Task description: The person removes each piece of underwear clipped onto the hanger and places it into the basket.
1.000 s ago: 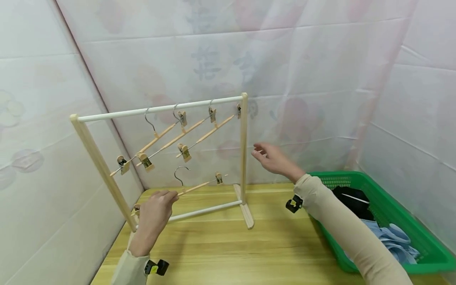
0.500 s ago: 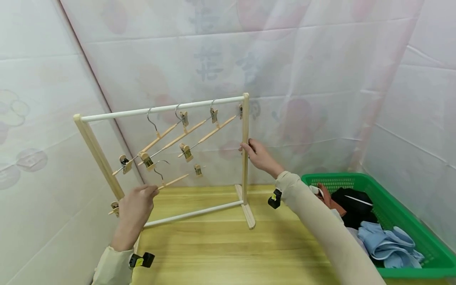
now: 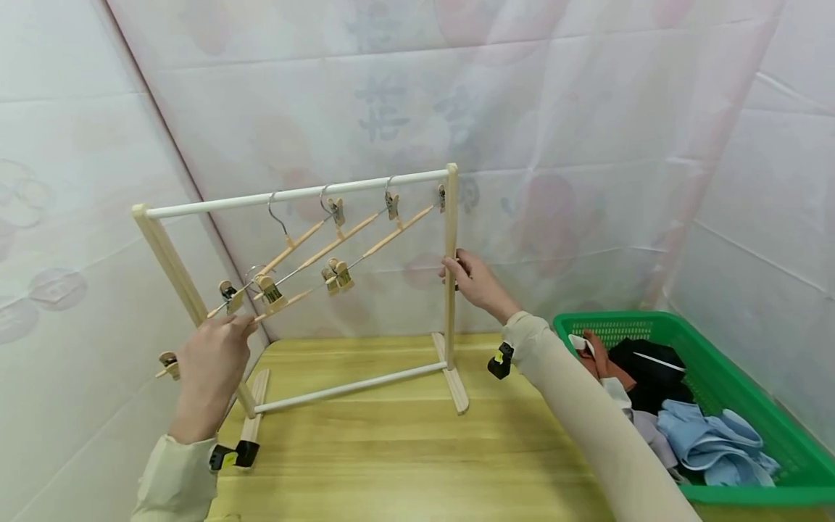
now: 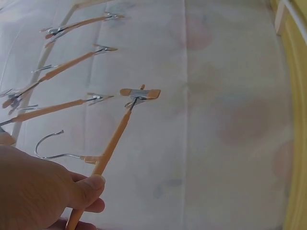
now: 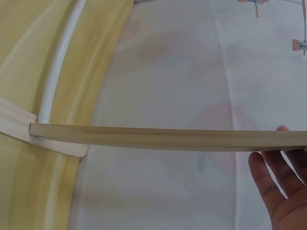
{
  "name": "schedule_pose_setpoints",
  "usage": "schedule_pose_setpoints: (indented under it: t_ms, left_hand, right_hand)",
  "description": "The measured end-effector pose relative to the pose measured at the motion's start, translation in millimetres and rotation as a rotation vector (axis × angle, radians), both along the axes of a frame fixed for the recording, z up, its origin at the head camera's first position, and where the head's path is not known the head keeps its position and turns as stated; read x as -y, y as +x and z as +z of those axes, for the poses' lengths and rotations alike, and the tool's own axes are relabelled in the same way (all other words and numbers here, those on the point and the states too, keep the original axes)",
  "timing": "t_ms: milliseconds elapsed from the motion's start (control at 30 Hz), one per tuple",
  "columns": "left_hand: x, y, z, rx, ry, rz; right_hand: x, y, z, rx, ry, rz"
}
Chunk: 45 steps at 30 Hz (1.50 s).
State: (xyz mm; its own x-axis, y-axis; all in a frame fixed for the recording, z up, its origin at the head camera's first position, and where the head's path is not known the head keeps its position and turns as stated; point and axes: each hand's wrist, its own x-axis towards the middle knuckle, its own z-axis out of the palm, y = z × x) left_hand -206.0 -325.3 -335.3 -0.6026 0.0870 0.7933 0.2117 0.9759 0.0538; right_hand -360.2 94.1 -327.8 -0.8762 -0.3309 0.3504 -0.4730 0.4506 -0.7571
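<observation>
My left hand pinches the wooden bar of a clip hanger between thumb and fingers. That hanger has a metal hook and a clip at each end, and it is held in front of the left part of a small clothes rack. In the head view its hook is partly behind another hanger's clip. Three more clip hangers hang from the white top rail, one of them a hanger near the right end. My right hand holds the rack's right post, thumb in front and fingers partly hidden behind.
A green basket stands on the right of the wooden table, with light blue cloth, black cloth and rust-coloured cloth in it. Printed white curtains close in the back and sides. A lower white rail joins the rack's feet.
My left hand has carried the clip hanger leftward and up, nearer the hanging ones. My right hand has come from beside the rack to its right post and holds it.
</observation>
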Motion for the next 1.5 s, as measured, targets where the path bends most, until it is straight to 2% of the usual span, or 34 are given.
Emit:
schedule_pose_setpoints:
  t_ms: [233,600,1000,1267,1500]
  left_hand:
    - [13,2.2,23.3,-0.002,-0.002,0.071]
    - [22,6.5,49.3,-0.047,0.001,0.084]
    - [23,8.3,84.7,-0.099,0.007,0.119]
    - [23,-2.7,102.5,-0.044,0.035,0.141]
    - [24,-13.3,102.9,0.036,0.011,0.193]
  right_hand:
    - [1,-0.1,-2.9,0.011,-0.005,-0.028]
    - [0,-3.9,-2.8,0.015,-0.020,-0.018]
    - [-1,-3.4,-3.3,0.009,-0.022,-0.023]
    - [0,-2.2,-1.8,0.019,-0.021,-0.026]
    - [6,-1.1,-0.8,0.023,-0.005,-0.031]
